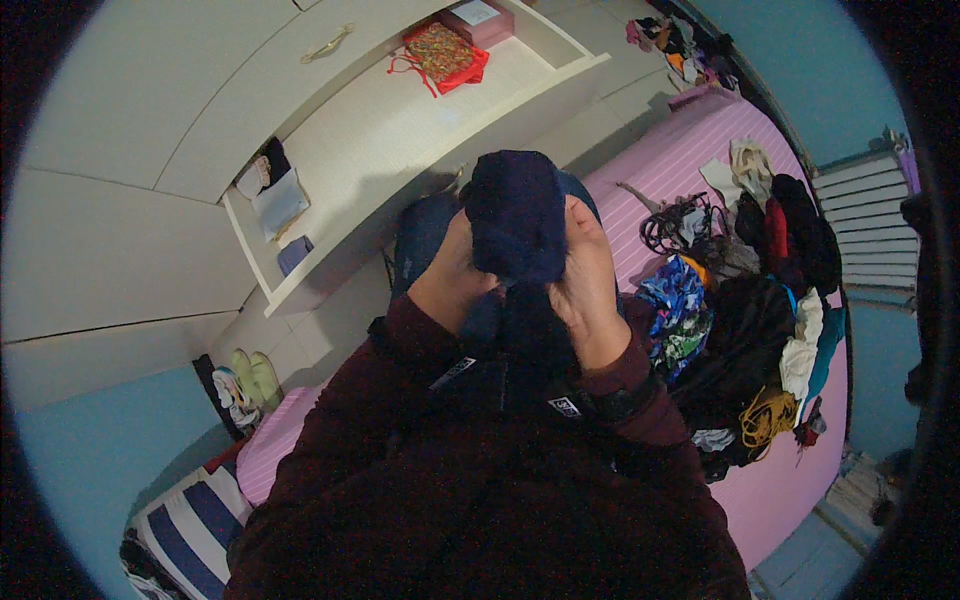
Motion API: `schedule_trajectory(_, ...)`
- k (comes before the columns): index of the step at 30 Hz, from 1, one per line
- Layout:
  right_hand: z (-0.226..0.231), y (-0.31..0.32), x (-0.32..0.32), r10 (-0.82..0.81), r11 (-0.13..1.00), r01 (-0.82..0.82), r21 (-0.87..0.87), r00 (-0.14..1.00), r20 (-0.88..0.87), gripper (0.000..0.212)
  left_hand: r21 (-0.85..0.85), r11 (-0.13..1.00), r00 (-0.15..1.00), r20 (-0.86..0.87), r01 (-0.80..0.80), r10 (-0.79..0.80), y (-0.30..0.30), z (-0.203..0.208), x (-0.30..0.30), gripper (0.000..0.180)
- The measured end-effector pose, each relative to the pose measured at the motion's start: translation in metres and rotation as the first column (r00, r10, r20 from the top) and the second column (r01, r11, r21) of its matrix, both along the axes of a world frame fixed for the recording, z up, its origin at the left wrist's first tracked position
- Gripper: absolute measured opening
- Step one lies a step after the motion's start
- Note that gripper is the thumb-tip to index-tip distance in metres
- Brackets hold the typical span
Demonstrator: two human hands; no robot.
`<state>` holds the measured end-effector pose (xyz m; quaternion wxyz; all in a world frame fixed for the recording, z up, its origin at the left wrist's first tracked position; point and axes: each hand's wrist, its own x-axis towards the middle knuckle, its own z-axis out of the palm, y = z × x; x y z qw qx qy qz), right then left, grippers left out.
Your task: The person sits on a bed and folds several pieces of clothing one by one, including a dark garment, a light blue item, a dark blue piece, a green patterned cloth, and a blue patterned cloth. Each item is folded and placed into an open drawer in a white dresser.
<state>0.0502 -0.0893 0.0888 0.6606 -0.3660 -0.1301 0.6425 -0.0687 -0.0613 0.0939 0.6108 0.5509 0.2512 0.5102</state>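
Observation:
Between my two hands is a folded dark navy cloth (518, 215), held up above my lap; its exact kind I cannot make out. My left hand (450, 275) grips its lower left side, with the fingers partly hidden behind the fabric. On the opposite edge, my right hand (588, 285) pinches the cloth with thumb and fingers. Just beyond the cloth is a pulled-out white drawer (440, 150). In it lie a red drawstring pouch (440, 58), a pinkish box (480, 22) and, at the left end, a pale flat packet (282, 205).
A pink striped bed (650, 150) extends to my right, bearing a large heap of mixed clothes (745, 320). More clothes (680, 55) are piled at the far right. Pale green shoes (255, 378) stand on the left, near a striped blue-and-white cushion (190, 530).

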Motion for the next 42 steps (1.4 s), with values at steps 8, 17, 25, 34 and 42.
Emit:
schedule_trajectory(8,0.017,0.001,-0.009,-0.012,1.000,0.014,0.012,0.995,-0.102,0.024,-0.127,0.974,0.949,0.279,0.187,-0.146,-0.008,0.016,0.001,0.042)
schedule_trajectory(17,-0.008,-0.004,-0.007,0.238,0.971,-0.200,0.130,0.764,-0.600,0.026,-0.303,0.778,0.728,0.630,0.551,-0.270,0.012,0.010,0.001,0.054)
schedule_trajectory(25,0.008,0.000,0.004,0.087,0.978,-0.115,0.172,0.983,0.164,0.037,0.055,0.998,0.917,-0.398,-0.002,0.023,0.021,0.018,-0.015,0.043)
schedule_trajectory(34,0.010,-0.004,-0.003,-0.046,0.986,-0.042,0.164,0.866,0.499,0.048,0.549,0.818,0.546,-0.638,-0.173,0.544,0.011,0.018,-0.019,0.025)
schedule_trajectory(42,0.019,-0.007,-0.002,0.179,0.967,-0.229,0.114,0.924,0.338,0.060,-0.159,0.987,0.917,-0.392,0.011,-0.073,0.016,0.038,-0.016,0.059)
